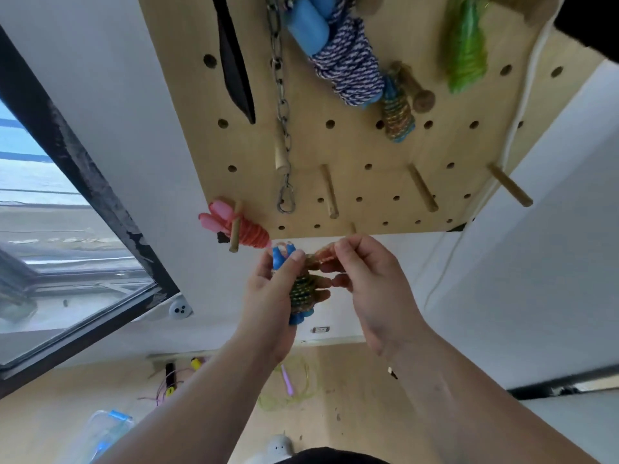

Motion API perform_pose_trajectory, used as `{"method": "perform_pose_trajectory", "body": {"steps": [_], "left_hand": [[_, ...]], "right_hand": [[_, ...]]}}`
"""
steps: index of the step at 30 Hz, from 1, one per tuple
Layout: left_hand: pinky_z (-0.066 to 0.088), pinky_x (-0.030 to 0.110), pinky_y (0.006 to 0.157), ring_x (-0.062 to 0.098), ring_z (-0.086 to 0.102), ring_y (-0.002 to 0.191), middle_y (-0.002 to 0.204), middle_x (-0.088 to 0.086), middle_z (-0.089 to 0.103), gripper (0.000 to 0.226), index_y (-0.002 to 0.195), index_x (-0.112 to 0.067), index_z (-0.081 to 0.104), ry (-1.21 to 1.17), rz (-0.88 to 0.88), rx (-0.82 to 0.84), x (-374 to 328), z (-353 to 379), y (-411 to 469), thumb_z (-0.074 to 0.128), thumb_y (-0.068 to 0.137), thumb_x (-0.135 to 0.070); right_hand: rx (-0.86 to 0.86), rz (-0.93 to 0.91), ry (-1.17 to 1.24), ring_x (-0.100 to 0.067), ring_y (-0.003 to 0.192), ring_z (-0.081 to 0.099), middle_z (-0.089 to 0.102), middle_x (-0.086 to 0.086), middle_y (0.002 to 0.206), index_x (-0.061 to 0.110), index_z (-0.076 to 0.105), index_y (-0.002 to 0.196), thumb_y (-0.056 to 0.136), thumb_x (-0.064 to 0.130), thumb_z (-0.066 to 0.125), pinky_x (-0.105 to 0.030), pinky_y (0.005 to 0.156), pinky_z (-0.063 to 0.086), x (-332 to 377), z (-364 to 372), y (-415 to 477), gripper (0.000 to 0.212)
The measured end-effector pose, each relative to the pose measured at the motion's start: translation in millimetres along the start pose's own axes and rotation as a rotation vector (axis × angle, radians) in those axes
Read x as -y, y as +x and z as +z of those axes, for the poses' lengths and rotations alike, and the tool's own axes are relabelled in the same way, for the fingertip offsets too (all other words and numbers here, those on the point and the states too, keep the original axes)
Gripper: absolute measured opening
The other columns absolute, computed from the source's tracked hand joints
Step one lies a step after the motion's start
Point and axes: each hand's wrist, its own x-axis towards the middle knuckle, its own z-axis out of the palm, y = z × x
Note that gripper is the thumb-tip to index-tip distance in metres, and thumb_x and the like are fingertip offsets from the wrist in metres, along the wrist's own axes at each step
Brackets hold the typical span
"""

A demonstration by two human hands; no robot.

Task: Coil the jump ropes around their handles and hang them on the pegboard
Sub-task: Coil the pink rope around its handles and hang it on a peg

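The left hand (268,289) has its fingers grasping the coiled, blue-handled jump rope (303,291). Beside them, the right hand (371,283) pinches what seems its loose end, just below the pegboard (368,182).

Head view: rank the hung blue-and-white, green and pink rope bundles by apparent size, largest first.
1. blue-and-white bundle, top cropped
2. green bundle, top cropped
3. pink bundle
Green and pink are close; cropping makes that pair unsure.
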Motion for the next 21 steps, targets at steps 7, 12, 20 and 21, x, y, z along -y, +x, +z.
{"method": "perform_pose_trajectory", "body": {"steps": [7, 12, 20, 21], "left_hand": [[0.055, 0.036, 0.059, 0.018, 0.064, 0.072, 0.078, -0.002, 0.064, 0.020, 0.108, -0.009, 0.069, 0.165, 0.079, 0.034, -23, -25, 29, 0.060, 0.098, -0.024], [0.060, 0.044, 0.084, 0.022, 0.067, 0.090, 0.092, 0.003, 0.070, 0.021, 0.101, -0.015, 0.073, 0.205, 0.172, 0.064, -50, -32, 50, 0.076, 0.085, -0.029], [0.054, 0.024, 0.058, 0.026, 0.072, 0.095, 0.103, 0.008, 0.069, 0.015, 0.101, -0.015, 0.074, 0.271, 0.236, -0.071, -84, -26, 84, 0.079, 0.088, -0.019], [0.054, 0.024, 0.058, 0.025, 0.073, 0.094, 0.101, 0.007, 0.070, 0.015, 0.102, -0.015, 0.074, 0.292, 0.251, -0.064, -84, -26, 85, 0.079, 0.088, -0.020]], "right_hand": [[0.019, -0.202, -0.166, -0.008, 0.071, 0.066, 0.070, 0.002, 0.075, 0.013, 0.064, 0.087, 0.102, 0.010, 0.056, -0.015, 0.064, 0.049, 26, 37, 40, 0.018], [-0.020, -0.364, -0.329, -0.014, 0.074, 0.067, 0.071, 0.000, 0.077, 0.019, 0.069, 0.088, 0.099, 0.015, 0.063, -0.025, 0.069, 0.057, 47, 50, 69, 0.013], [-0.132, -0.350, -0.342, -0.007, 0.066, 0.064, 0.073, -0.006, 0.077, 0.009, 0.073, 0.088, 0.096, 0.014, 0.067, -0.017, 0.061, 0.050, 51, 58, 101, 0.011], [-0.140, -0.330, -0.321, -0.007, 0.065, 0.063, 0.073, -0.008, 0.077, 0.007, 0.073, 0.090, 0.096, 0.014, 0.066, -0.017, 0.059, 0.049, 50, 59, 103, 0.012]]}}
